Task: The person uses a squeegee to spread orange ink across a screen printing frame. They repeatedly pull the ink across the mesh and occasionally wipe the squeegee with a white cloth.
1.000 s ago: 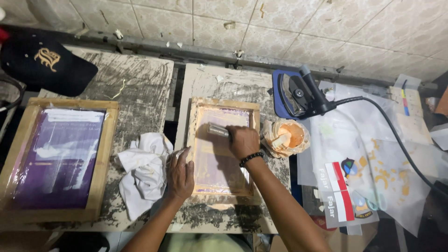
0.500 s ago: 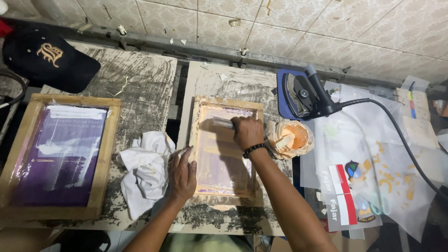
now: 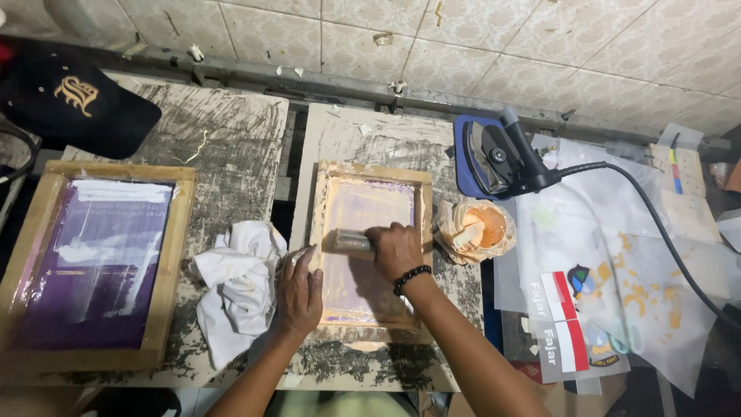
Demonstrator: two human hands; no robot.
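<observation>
Squeegee (image 3: 353,242), lying across the mesh of a small wooden screen frame (image 3: 370,245) at about mid-length, gripped by the closed right hand (image 3: 395,251), which wears a dark bead bracelet at the wrist. Left hand (image 3: 299,290), open and flat, presses on the frame's left rail. The frame rests on a paint-stained table (image 3: 386,139). Crumpled white cloth (image 3: 235,289) just left of the frame; a larger frame with purple mesh (image 3: 96,262) farther left. Open container of orange ink (image 3: 475,229) just right; a clothes iron (image 3: 494,158) beyond it.
</observation>
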